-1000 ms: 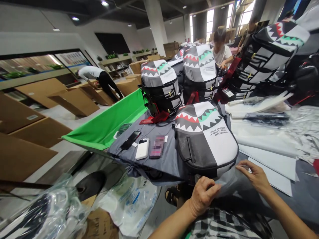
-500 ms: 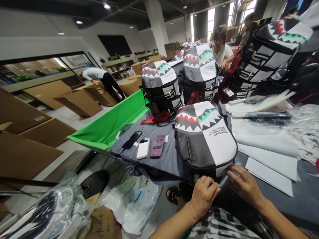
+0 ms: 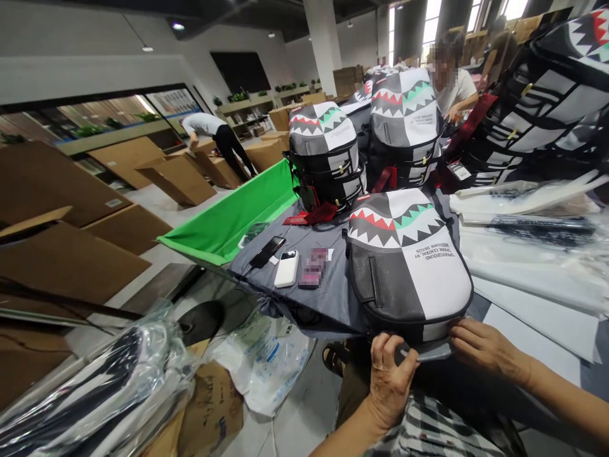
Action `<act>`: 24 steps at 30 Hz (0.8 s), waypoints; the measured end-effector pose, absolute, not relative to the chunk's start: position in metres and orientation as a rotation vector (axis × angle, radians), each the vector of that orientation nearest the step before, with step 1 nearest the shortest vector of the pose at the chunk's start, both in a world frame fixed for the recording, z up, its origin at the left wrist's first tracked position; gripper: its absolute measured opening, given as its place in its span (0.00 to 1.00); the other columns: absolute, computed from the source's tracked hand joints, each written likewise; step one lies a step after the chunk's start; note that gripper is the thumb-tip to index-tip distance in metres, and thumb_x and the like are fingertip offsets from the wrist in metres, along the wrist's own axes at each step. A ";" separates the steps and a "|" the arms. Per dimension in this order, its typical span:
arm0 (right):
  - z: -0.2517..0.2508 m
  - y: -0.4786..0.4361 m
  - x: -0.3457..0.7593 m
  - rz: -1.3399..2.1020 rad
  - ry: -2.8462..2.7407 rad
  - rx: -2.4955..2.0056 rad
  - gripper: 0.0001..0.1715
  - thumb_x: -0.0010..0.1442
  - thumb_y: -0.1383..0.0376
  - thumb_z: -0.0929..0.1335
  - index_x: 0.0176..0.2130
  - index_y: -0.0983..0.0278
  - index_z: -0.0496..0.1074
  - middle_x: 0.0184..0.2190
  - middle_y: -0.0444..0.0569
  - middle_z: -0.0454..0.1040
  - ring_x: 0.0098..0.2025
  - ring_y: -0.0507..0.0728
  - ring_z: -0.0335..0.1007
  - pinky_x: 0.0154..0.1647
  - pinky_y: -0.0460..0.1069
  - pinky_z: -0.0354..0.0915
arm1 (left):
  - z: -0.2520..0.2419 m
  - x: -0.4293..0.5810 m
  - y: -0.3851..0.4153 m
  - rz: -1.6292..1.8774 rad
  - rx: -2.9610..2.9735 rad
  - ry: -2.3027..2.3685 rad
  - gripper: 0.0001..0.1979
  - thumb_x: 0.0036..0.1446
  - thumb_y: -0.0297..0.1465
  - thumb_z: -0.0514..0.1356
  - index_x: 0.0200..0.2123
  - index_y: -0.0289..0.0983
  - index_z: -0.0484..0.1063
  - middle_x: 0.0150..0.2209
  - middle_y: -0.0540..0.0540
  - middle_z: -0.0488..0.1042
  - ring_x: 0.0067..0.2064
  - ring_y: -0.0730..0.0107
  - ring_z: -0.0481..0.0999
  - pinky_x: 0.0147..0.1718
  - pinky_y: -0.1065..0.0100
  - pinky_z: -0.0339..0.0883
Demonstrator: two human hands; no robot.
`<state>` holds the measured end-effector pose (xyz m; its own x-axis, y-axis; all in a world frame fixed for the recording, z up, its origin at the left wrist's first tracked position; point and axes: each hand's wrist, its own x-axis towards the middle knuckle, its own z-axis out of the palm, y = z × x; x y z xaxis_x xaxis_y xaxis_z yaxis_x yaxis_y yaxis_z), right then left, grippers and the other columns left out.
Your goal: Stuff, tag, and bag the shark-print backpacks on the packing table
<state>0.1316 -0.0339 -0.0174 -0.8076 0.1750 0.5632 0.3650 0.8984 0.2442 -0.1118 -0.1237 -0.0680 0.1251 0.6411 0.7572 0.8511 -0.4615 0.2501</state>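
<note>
A backpack (image 3: pixel 404 279) in black, grey and white, with a red-and-green shark-teeth print, lies flat on the near table edge, its lettering upside down to me. A grey strip (image 3: pixel 435 351) shows along its near end, between my hands; I cannot tell whether it is a strap or a piece of the bag. My left hand (image 3: pixel 392 374) is closed on the left part of this strip, thumb and fingers pinched. With bent fingers, my right hand (image 3: pixel 490 348) grips the strip's right end, close against the backpack's corner. The right fingertips are partly hidden.
A white power bank (image 3: pixel 286 270) and a dark phone (image 3: pixel 267 252) lie left of the backpack. Stacked backpacks (image 3: pixel 323 149) stand behind it. White plastic bags (image 3: pixel 528 254) cover the right side. A green fabric bin (image 3: pixel 228 222) borders the table; two people work farther back.
The view has turned left, shifting the scene rightward. My left hand has turned more upright in its pinch, and the grey strip shows more fully between my hands.
</note>
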 end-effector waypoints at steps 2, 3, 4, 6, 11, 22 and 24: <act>-0.017 -0.033 0.130 -0.448 -2.540 -0.386 0.14 0.67 0.75 0.59 0.38 0.62 0.69 0.33 0.48 0.76 0.36 0.56 0.72 0.43 0.52 0.73 | -0.069 -0.112 -0.120 -1.270 -2.169 -1.432 0.07 0.58 0.29 0.66 0.41 0.40 0.76 0.43 0.40 0.71 0.50 0.54 0.69 0.54 0.48 0.69; -0.016 -0.032 0.130 -0.432 -2.556 -0.383 0.15 0.67 0.75 0.58 0.37 0.62 0.68 0.33 0.48 0.75 0.34 0.56 0.71 0.41 0.52 0.72 | -0.070 -0.113 -0.117 -1.272 -2.186 -1.394 0.05 0.58 0.30 0.66 0.40 0.39 0.76 0.41 0.41 0.72 0.48 0.56 0.69 0.54 0.49 0.69; -0.015 -0.031 0.130 -0.413 -2.578 -0.384 0.15 0.67 0.75 0.57 0.35 0.61 0.67 0.31 0.47 0.74 0.32 0.56 0.69 0.38 0.51 0.70 | -0.070 -0.115 -0.113 -1.267 -2.212 -1.350 0.04 0.60 0.31 0.65 0.38 0.38 0.75 0.37 0.43 0.72 0.44 0.59 0.70 0.52 0.51 0.69; -0.011 -0.029 0.128 -0.376 -2.624 -0.390 0.16 0.65 0.76 0.57 0.31 0.60 0.63 0.26 0.45 0.70 0.27 0.55 0.64 0.30 0.50 0.65 | -0.070 -0.121 -0.104 -1.239 -2.290 -1.237 0.06 0.63 0.33 0.63 0.34 0.37 0.73 0.32 0.47 0.71 0.37 0.65 0.69 0.46 0.59 0.68; 0.022 -0.015 0.118 -0.128 -2.737 -0.383 0.16 0.53 0.78 0.59 0.36 0.61 0.66 0.25 0.43 0.71 0.25 0.54 0.64 0.27 0.49 0.58 | -0.040 -0.149 -0.076 -1.050 -2.527 -0.915 0.20 0.71 0.41 0.53 0.29 0.36 0.69 0.26 0.49 0.68 0.29 0.69 0.63 0.29 0.65 0.54; 0.164 0.011 0.097 0.300 -2.713 -0.471 0.11 0.57 0.62 0.72 0.33 0.59 0.65 0.26 0.39 0.68 0.25 0.50 0.60 0.24 0.46 0.52 | 0.159 -0.194 -0.042 -0.360 -2.953 -0.817 0.20 0.56 0.43 0.70 0.40 0.38 0.66 0.38 0.50 0.72 0.39 0.68 0.71 0.38 0.67 0.59; 0.156 0.007 0.094 0.110 -2.670 -0.482 0.10 0.58 0.66 0.69 0.29 0.59 0.62 0.23 0.39 0.66 0.23 0.50 0.58 0.23 0.47 0.49 | 0.151 -0.185 -0.044 -0.330 -2.797 -0.810 0.22 0.55 0.46 0.70 0.37 0.37 0.66 0.35 0.50 0.72 0.37 0.65 0.70 0.36 0.64 0.58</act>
<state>0.0944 0.0065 0.1564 -0.8504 0.3501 0.3929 0.3167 0.9367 -0.1492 -0.1850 -0.0439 0.1506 0.8239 0.4979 0.2707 0.5451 -0.8269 -0.1382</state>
